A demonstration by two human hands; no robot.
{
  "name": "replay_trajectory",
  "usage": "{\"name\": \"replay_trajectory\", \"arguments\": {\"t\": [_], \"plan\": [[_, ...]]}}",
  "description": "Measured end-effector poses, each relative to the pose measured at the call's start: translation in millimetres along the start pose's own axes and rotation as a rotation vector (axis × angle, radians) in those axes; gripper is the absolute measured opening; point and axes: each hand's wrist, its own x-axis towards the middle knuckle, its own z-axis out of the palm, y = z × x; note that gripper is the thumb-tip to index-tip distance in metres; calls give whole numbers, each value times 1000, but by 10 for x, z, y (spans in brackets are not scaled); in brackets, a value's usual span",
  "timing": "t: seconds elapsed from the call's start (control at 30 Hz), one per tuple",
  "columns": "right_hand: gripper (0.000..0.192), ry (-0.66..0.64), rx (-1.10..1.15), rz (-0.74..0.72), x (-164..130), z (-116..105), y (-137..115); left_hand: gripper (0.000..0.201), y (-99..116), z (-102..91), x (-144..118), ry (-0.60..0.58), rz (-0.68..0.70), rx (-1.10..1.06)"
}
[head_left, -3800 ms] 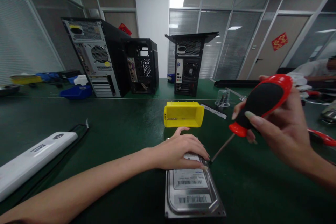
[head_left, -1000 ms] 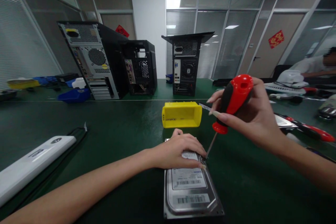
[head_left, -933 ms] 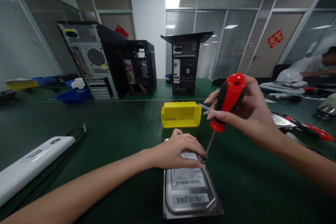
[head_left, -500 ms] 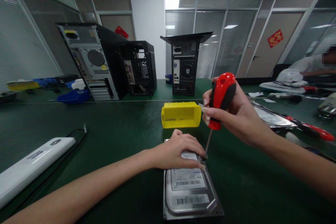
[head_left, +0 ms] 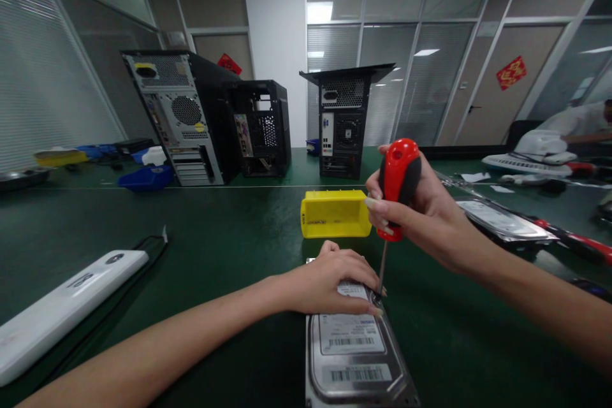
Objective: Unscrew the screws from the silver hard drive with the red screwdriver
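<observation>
A silver hard drive (head_left: 356, 357) with white labels lies on the green table in front of me. Across its far part rests my left hand (head_left: 337, 280), gripping it with the fingers over the right edge and the thumb on top. My right hand (head_left: 425, 204) is wrapped round the red and black handle of a screwdriver (head_left: 399, 172). The shaft points down, slightly tilted, and its tip meets the drive's right edge beside my left fingertips. Whether the tip sits in a screw is too small to tell.
Just beyond the drive stands a yellow bin (head_left: 335, 215) with small dark bits inside. Another hard drive (head_left: 502, 217) and a red-black tool (head_left: 574, 239) lie right. A white power strip (head_left: 71, 306) is left. Computer cases (head_left: 186, 115) stand behind; a person (head_left: 574, 124) sits far right.
The view has shifted slightly, moving the scene right and a little down. The screwdriver handle stands a bit more upright, its tip still at the drive's right edge. Both hands keep their holds.
</observation>
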Motion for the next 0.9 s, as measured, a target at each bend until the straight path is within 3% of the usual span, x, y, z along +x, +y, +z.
{"name": "replay_trajectory", "arguments": {"t": [0.4,0.9], "plan": [[53,74,39,-29,-77,-78,-15,18,-13,12,4,26,24,7],[50,83,39,4,-73,-8,-54,22,-6,-3,0,2,10,2]]}}
